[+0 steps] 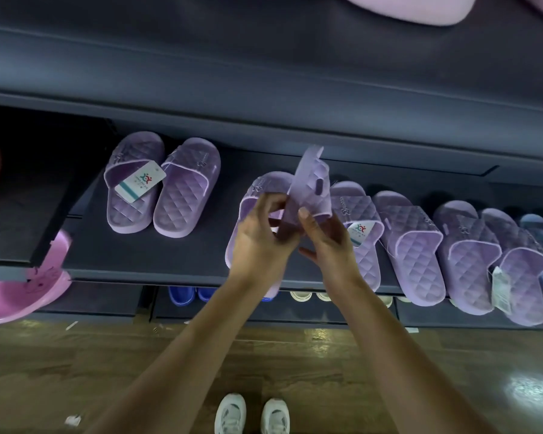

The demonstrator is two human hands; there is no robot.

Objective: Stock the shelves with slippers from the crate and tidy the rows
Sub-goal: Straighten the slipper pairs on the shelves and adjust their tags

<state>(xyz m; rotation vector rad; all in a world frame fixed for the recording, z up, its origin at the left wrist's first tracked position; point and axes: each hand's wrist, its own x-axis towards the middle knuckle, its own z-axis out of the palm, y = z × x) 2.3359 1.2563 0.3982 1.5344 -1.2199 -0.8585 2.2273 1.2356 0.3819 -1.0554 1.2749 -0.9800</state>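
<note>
While the left hand (261,238) and right hand (329,244) both pinch its lower end, the lilac slipper (311,183) stands almost upright over the shelf (176,255), long axis rising away from the fingers (303,214); its likely mate (259,189) lies flat under the left hand.

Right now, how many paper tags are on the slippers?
3. One tag lies on the far-left slipper; one beside the right hand; one hangs at the right end. More may be hidden.
</note>
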